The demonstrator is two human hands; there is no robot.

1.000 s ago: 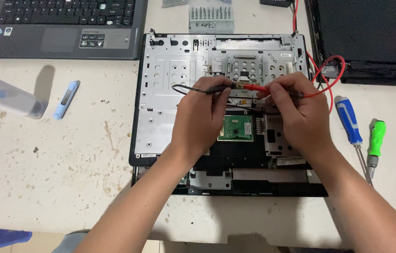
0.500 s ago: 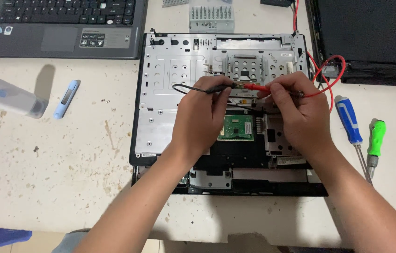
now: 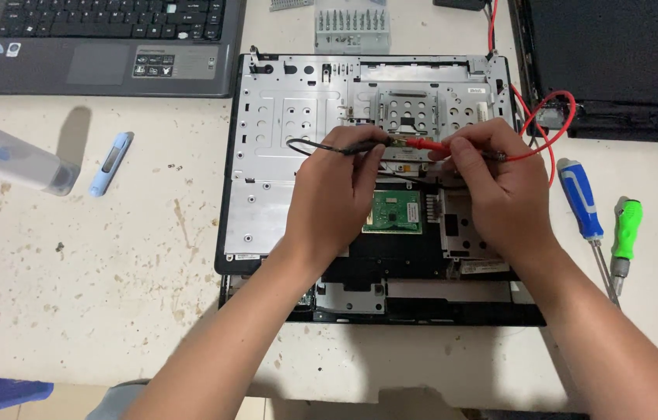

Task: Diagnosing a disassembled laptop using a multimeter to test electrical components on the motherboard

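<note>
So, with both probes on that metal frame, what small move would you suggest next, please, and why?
Probably hold both tips steady. The left hand pinches the black probe and the right hand the red probe, their tips nearly meeting on the laptop chassis, where a slight slip would likely break contact.

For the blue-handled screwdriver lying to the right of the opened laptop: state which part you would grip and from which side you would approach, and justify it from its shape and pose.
Grip the blue-handled screwdriver by its thick blue and white handle, coming down from above on its right side. The handle lies flat on the table, its thin shaft pointing toward the person. The right hand and the opened laptop crowd its left; the green screwdriver lies apart on the right.
</note>
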